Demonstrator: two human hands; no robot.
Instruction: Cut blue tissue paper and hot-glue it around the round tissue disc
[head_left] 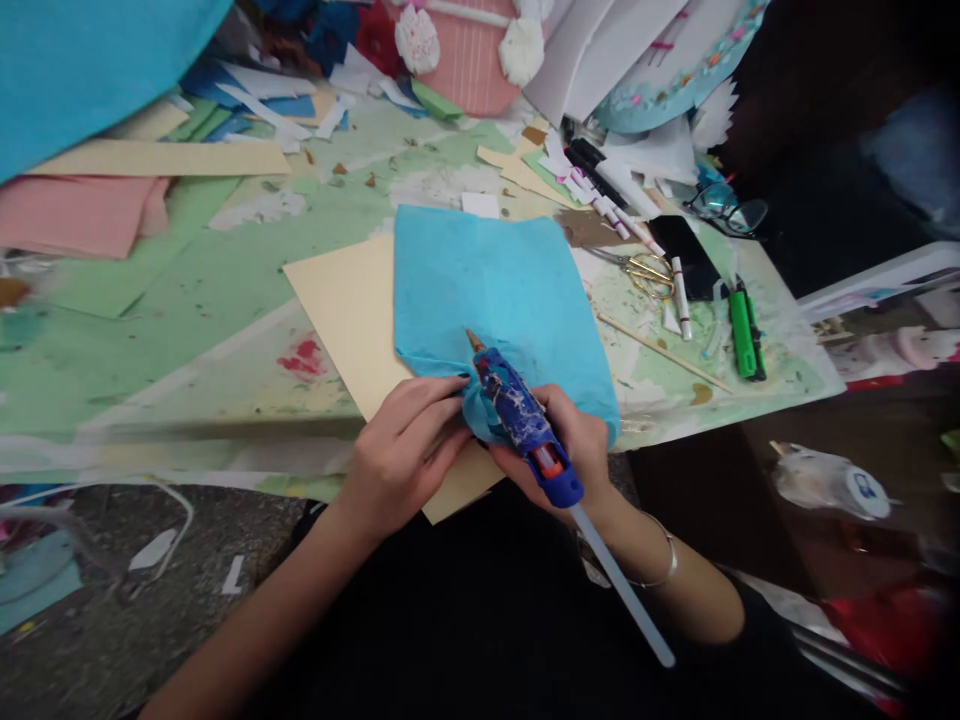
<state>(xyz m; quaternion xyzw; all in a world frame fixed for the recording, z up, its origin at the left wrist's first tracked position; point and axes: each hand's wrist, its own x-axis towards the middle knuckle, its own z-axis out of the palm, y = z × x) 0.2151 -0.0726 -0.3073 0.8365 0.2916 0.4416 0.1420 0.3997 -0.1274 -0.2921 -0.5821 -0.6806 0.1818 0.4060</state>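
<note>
My right hand (574,440) is wrapped round a blue glue gun (517,410), its tip pointing away from me over a sheet of blue paper (487,270). A long clear glue stick (622,585) sticks out of the gun's back end. With its fingers pinched together, my left hand (405,440) grips the near edge of the blue paper, which is bunched up there. Part of this fold is hidden by the gun. Beneath lies a cream sheet of paper (345,310), reaching past the table's front edge.
To the right on the table lie gold-handled scissors (649,275), a wooden stick (660,350), a green cutter (742,330), a black phone (682,255) and glasses (727,208). Pink paper (75,215) and scraps are at left. A large blue shape (90,70) fills the upper left.
</note>
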